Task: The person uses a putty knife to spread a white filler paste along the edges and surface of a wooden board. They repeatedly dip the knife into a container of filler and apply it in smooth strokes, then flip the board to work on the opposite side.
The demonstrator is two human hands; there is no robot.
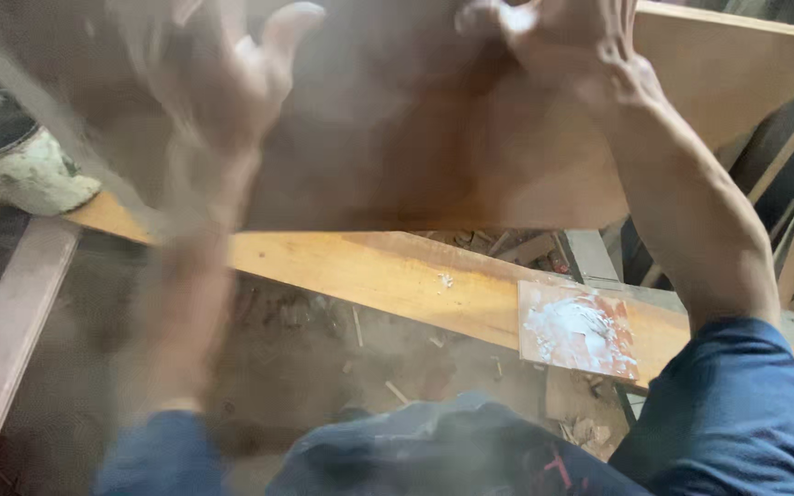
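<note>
— Where's the plywood sheet (434, 138)?
— Raised at the far side, above the long plank (388, 276). The right hand (562, 46) grips its top edge; the left hand (222, 83) (blurred) is spread open against it.
— The pale bucket (11, 156), far left?
— Contents hidden.

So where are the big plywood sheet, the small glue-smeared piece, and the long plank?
plywood sheet (415, 119), head view, middle of its brown face.
glue-smeared piece (576, 329), head view, on the white smear.
long plank (369, 271), head view, bare top face.
</note>
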